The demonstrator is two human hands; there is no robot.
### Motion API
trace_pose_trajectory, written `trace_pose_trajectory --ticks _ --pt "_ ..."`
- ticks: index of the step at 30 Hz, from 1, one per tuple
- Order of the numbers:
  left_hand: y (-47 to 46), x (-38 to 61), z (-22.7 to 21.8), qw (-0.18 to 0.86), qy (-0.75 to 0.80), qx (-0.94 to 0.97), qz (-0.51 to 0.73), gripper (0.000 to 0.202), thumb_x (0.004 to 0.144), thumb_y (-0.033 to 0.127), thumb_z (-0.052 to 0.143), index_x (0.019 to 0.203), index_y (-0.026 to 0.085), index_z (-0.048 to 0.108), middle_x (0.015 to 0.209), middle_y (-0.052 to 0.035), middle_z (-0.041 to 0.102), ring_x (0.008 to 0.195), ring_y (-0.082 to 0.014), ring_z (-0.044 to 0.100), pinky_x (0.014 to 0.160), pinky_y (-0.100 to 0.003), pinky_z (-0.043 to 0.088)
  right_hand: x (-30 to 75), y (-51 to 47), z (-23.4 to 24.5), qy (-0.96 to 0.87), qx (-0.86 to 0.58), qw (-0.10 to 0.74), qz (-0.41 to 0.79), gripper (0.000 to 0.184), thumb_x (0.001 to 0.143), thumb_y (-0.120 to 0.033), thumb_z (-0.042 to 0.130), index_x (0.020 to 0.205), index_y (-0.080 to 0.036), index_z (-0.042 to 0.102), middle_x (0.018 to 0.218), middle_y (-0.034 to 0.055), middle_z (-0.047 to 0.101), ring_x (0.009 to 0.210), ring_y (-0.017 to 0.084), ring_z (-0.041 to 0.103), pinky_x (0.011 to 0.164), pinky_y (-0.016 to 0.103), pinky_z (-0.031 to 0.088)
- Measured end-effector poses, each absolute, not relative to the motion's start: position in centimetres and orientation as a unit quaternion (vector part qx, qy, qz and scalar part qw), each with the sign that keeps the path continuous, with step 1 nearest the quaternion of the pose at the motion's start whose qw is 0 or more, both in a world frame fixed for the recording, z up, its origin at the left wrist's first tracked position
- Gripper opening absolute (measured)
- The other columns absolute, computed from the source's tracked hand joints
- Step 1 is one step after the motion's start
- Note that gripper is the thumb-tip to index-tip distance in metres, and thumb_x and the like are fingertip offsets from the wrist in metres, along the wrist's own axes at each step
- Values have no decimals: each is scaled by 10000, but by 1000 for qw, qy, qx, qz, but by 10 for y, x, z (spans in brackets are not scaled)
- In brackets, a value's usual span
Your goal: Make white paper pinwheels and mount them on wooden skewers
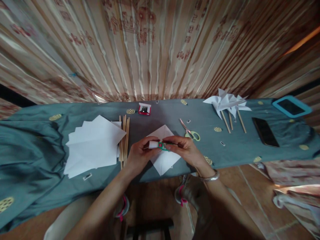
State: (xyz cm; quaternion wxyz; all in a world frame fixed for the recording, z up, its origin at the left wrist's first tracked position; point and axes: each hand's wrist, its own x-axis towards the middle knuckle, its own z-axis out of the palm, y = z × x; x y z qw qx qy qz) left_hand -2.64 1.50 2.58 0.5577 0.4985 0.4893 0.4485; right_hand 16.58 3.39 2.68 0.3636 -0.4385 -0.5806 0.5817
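My left hand (140, 151) and my right hand (184, 149) meet above a white paper square (163, 160) lying cornerwise on the blue-grey cloth. Between their fingers sits a small white and green object with a red spot (160, 145), perhaps a glue stick or tape holder. The left fingers pinch its white end and the right fingers close round its green end. A silver bangle (212, 177) is on my right wrist.
A fanned stack of white sheets (92, 145) and a bundle of wooden sticks (124, 138) lie to the left. Green-handled scissors (191, 132), a small red box (144, 109), finished paper pinwheels on sticks (228, 103), a dark phone (265, 132) and a blue-cased tablet (291, 106) lie beyond.
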Motion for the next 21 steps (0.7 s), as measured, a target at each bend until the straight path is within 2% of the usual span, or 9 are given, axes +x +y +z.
trace_pose_trajectory --ticks 2,5,10,18,21 --pt "16 -29 28 592 483 451 461 342 622 296 793 928 166 713 877 -36 731 805 -182 666 754 -284 523 168 32 26 -575 -432 342 605 296 736 -367 759 988 -213 738 949 38 745 773 139 657 684 261 531" --pt "15 -33 32 628 487 404 453 342 608 294 802 916 163 733 828 -27 723 745 -163 648 732 -284 517 172 30 26 -579 -421 330 615 302 733 -347 763 1001 -209 737 940 28 738 751 123 642 680 247 527" --pt "14 -35 33 621 501 413 439 300 612 293 792 890 183 764 770 -18 713 722 -163 629 698 -277 496 178 29 28 -592 -422 324 605 252 759 -352 743 982 -235 746 872 6 736 699 120 622 643 255 535" --pt "14 -32 33 611 512 424 430 266 628 282 780 882 205 774 808 -13 738 751 -161 647 716 -263 493 180 30 30 -607 -432 335 576 248 742 -341 758 973 -251 756 904 12 752 768 145 660 719 293 564" --pt "17 -37 33 605 517 422 435 230 629 299 781 830 187 774 752 -17 730 689 -145 638 673 -248 495 185 30 30 -609 -447 334 564 267 728 -345 767 978 -253 757 923 15 757 759 150 665 723 307 568"
